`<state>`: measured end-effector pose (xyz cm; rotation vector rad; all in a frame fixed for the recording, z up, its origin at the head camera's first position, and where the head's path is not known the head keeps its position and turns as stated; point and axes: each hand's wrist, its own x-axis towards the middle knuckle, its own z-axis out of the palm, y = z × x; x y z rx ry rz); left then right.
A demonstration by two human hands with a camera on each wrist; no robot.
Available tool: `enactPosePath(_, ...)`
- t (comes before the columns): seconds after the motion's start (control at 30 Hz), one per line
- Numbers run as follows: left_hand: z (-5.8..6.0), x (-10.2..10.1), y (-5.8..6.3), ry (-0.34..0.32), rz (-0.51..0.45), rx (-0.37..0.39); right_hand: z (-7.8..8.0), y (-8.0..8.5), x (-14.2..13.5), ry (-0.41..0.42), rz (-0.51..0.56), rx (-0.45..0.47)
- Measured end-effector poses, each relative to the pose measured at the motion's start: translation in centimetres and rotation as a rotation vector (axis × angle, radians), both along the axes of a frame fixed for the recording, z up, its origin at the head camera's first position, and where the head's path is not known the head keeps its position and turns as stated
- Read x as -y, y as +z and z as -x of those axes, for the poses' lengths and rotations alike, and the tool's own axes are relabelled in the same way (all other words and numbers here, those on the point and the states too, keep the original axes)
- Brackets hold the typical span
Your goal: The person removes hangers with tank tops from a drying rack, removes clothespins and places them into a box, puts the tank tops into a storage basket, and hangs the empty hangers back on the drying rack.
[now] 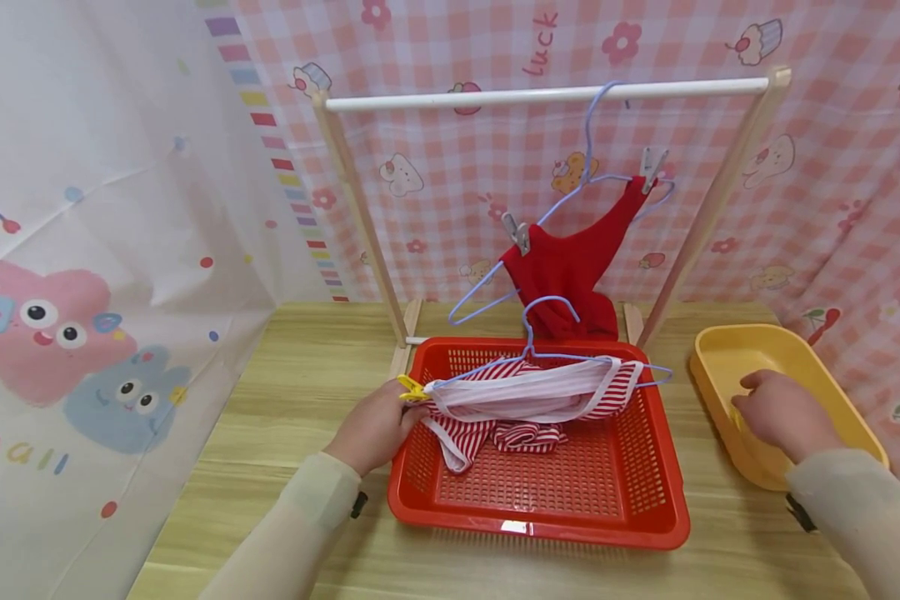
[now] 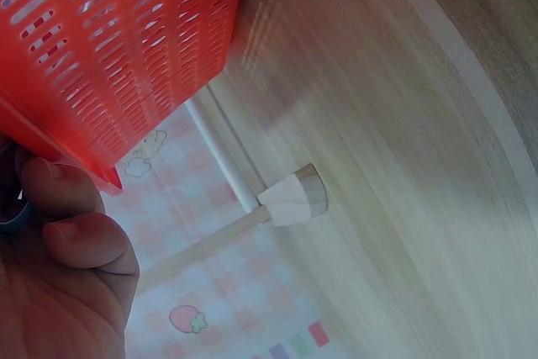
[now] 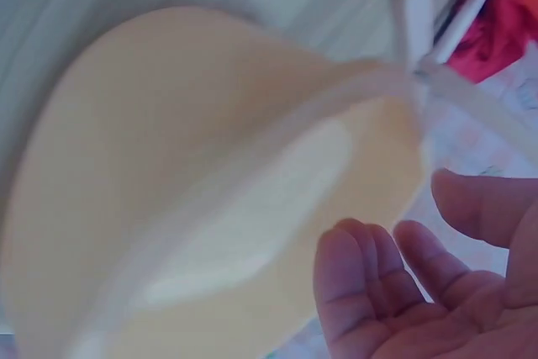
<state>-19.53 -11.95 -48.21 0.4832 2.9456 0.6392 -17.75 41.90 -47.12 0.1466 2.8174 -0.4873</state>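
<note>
My left hand [image 1: 375, 425] grips the left end of a blue hanger [image 1: 528, 333] together with the edge of a red-and-white striped garment [image 1: 615, 390]. A yellow clothespin [image 1: 414, 389] sits at that corner, right by the fingers. Hanger and garment lie over the red basket [image 1: 536, 529], the hook pointing up. In the left wrist view, the curled fingers [image 2: 84, 241] show beside the basket rim, with a bit of blue hanger between them. Over the yellow basin [image 1: 731, 333] is my right hand [image 1: 783, 412]; the right wrist view shows its loosely bent fingers [image 3: 340, 283] holding nothing.
Behind the basket stands a wooden rack with a white rod [image 1: 457, 101]. From it hangs another blue hanger with a red garment [image 1: 570, 258], fixed by two grey clothespins [image 1: 516, 233]. A pink checked curtain [image 1: 435, 250] closes off the back of the wooden table [image 1: 292, 400].
</note>
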Motion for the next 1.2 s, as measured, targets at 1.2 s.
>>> enactPosePath(1.2, 0.2, 0.0, 0.1, 0.006, -0.015, 0.044, -2.9, 7.8, 19.4, 0.280, 0.175, -0.421)
